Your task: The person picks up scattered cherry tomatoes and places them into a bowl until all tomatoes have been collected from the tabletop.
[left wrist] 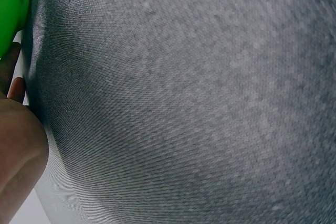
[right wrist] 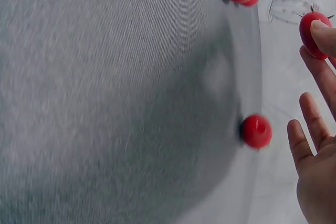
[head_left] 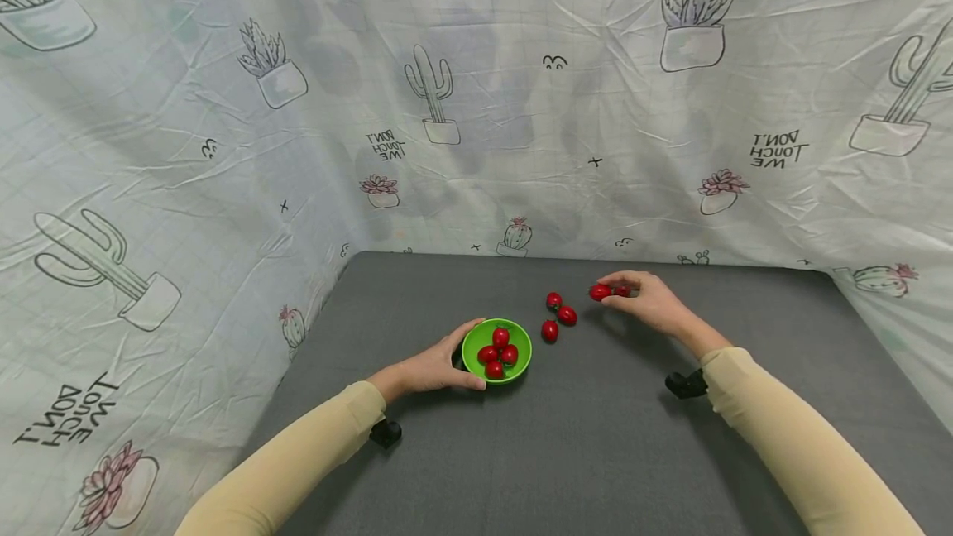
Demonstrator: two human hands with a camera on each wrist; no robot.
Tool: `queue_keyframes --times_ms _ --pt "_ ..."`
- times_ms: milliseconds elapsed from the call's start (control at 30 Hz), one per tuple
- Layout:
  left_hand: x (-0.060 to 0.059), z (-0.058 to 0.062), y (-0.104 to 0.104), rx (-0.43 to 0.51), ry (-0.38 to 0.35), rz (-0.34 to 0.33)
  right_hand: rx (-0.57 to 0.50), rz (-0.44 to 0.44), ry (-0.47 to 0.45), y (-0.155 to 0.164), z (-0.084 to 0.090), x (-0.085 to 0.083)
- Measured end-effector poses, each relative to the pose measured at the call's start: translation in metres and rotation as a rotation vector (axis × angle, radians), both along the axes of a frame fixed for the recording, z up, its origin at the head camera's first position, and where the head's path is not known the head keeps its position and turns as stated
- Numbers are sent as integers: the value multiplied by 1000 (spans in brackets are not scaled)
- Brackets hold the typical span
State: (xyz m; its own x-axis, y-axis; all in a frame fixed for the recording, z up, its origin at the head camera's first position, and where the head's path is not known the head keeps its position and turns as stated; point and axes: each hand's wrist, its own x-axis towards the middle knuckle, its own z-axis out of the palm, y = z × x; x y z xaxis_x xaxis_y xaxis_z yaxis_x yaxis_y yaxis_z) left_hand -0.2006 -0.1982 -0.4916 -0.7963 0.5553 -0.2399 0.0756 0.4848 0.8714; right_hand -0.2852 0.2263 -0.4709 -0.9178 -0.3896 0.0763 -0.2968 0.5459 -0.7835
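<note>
- A makeshift recording booth, not a lived-in room.
- A cactus-print cloth, creased and bearing mirrored "DON'T TOUCH ME" lettering, hangs as a backdrop along the far edge and both side edges.
- A plain grey felt-covered table fills the floor of this enclosure.

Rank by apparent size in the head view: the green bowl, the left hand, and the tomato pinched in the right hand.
1. left hand, gripping the bowl's near-left rim; it looks slightly larger than the bowl, but the two are close, so this order is unsure.
2. green bowl, holding four red tomatoes.
3. pinched tomato, held by the right hand; clearly smallest.
</note>
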Motion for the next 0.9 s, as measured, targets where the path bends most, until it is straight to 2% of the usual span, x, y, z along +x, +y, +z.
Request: queue_keyframes --times_ms 233,900 --pt "-1 -2 -1 -4 -6 4 0 48 20 -14 2 4" --pt "3 3 0 -2 -26 14 -54 126 -51 -48 14 18"
